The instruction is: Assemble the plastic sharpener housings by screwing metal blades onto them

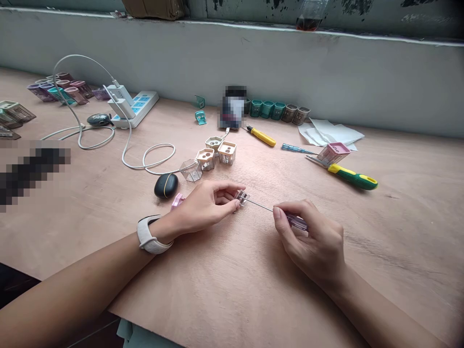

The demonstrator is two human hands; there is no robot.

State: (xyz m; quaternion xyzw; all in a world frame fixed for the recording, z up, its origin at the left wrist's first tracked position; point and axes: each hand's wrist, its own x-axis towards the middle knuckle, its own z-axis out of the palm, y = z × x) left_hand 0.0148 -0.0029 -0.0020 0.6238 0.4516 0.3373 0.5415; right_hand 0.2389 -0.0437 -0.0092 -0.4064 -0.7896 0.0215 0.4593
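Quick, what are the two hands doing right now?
Left hand: closed on a small clear part.
Right hand: closed on a screwdriver.

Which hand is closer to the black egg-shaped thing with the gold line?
The left. The left hand is just to the right of the black egg-shaped thing, not touching it. The right hand is much farther right, holding a thin-shafted tool.

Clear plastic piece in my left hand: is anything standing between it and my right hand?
Only the screwdriver, held in your right hand; its thin metal shaft spans the gap to the clear plastic piece at your left hand's fingertips. Nothing else visible stands between them.
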